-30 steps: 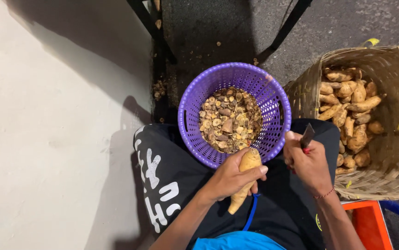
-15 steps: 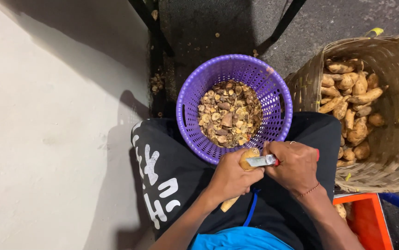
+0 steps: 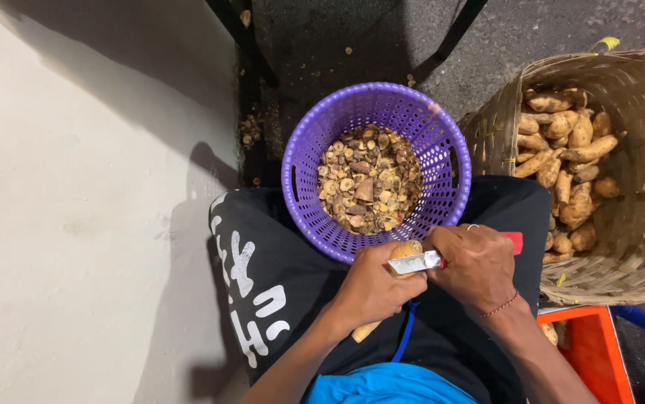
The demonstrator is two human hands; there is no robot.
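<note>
over the lap, just below the near rim of the purple basket (image 3: 304,161), the left hand (image 3: 373,288) is wrapped around a tan sweet potato (image 3: 406,250), whose upper end pokes out above the fingers while its lower tip shows under the wrist. beside it the right hand (image 3: 476,265) is closed on a red-handled knife (image 3: 416,262), the blade lying across the potato's top end. cut scraps (image 3: 367,187) fill the purple basket, and a woven basket (image 3: 637,247) of whole potatoes stands to the right, touching the knee.
</note>
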